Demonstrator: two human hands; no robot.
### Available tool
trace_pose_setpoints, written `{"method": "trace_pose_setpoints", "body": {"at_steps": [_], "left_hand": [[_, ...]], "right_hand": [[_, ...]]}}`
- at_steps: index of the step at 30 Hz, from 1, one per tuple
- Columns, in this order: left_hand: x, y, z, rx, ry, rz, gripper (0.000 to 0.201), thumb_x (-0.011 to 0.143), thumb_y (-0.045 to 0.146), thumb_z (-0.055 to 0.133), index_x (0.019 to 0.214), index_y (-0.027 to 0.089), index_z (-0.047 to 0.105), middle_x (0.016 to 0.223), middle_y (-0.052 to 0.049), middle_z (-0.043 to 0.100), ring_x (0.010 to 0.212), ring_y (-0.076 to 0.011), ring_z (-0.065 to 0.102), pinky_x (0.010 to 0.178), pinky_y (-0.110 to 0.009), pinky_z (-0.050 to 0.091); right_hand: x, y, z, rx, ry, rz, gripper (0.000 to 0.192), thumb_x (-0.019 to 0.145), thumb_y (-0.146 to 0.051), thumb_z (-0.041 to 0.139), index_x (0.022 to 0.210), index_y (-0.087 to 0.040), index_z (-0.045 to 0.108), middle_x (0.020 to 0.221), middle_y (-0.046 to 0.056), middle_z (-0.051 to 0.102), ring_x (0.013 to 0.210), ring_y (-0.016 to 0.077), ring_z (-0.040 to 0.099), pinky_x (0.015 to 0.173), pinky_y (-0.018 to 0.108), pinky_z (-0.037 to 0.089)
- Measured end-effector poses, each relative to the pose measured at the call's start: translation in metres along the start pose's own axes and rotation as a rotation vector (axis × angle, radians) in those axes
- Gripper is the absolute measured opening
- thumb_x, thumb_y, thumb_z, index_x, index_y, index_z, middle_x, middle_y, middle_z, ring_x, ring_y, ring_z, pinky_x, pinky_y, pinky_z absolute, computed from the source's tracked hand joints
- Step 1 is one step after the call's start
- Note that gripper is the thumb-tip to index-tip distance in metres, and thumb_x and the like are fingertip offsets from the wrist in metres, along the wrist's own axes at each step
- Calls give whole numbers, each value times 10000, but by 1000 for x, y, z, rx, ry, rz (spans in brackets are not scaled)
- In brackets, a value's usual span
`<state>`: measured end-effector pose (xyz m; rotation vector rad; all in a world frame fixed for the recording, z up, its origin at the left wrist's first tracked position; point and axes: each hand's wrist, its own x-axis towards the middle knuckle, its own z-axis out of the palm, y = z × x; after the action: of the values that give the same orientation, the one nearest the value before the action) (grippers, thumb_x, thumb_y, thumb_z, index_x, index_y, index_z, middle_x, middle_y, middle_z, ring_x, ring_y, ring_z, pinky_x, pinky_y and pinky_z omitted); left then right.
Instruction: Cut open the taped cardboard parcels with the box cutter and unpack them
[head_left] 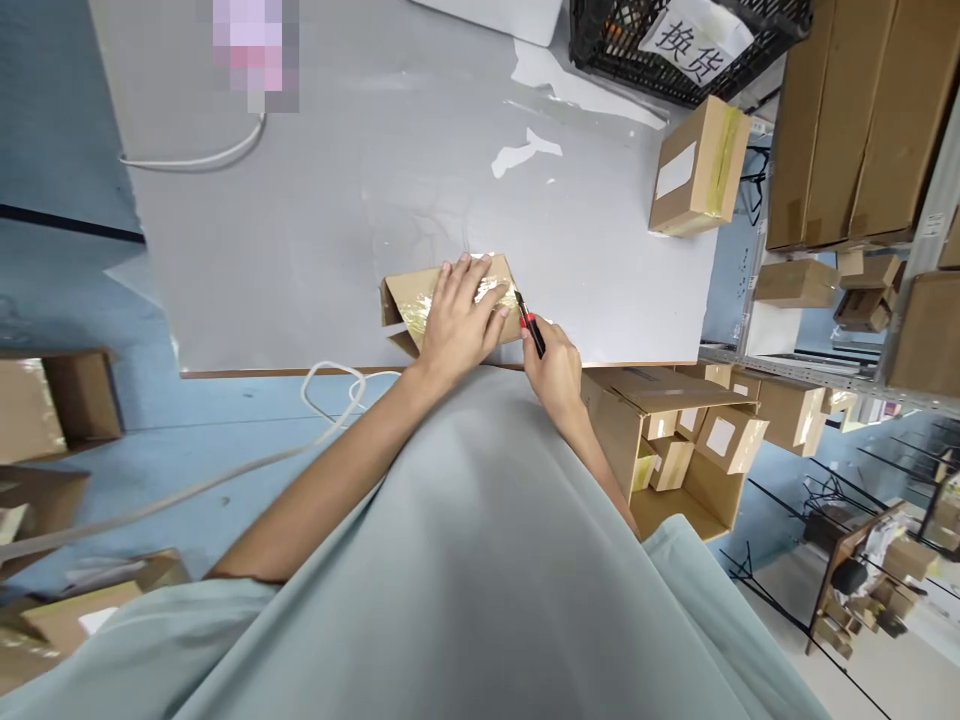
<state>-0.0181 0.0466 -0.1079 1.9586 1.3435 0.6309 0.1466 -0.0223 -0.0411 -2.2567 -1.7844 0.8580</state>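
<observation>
A small brown cardboard box with shiny clear tape lies at the front edge of the grey table, its left end standing open with flaps out. On top of it my left hand rests flat with the fingers spread. My right hand is wrapped round a black and red utility knife. The knife's tip points up and left, at the box's right edge; whether the blade touches the cardboard I cannot tell.
The grey table carries a taped carton, a black crate and torn white paper scraps. A large open carton holding smaller boxes stands below right. A white cable hangs at the left. Shelves with cartons line the right.
</observation>
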Motion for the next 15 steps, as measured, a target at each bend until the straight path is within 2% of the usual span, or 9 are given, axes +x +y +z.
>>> {"method": "trace_pose_setpoints", "body": {"at_steps": [7,11,15], "left_hand": [[-1,2,2,7,6,-32,489,1109,553,593,1537,353,721,1828,-87,527,1782,-399,346,1479,-695,162],[-1,0,2,-11,10,-32,500,1109,558,586,1542,347,718,1819,-83,539,1782,-396,344,1478,-698,159],[-3,-1,5,-30,15,-28,498,1125,561,561,1543,338,717,1820,-90,535,1783,-391,343,1480,-687,157]], "right_hand": [[31,-4,-8,-81,-72,-19,489,1253,-347,370,1661,-221,607,1420,147,767,1281,284,759,1081,342,573],[31,-10,-12,-131,-101,7,491,1254,-346,346,1656,-214,594,1404,151,770,1256,296,766,1064,366,583],[32,-30,-22,-197,-150,45,416,1250,-326,387,1554,-207,645,1353,156,803,1219,303,784,1046,376,596]]}}
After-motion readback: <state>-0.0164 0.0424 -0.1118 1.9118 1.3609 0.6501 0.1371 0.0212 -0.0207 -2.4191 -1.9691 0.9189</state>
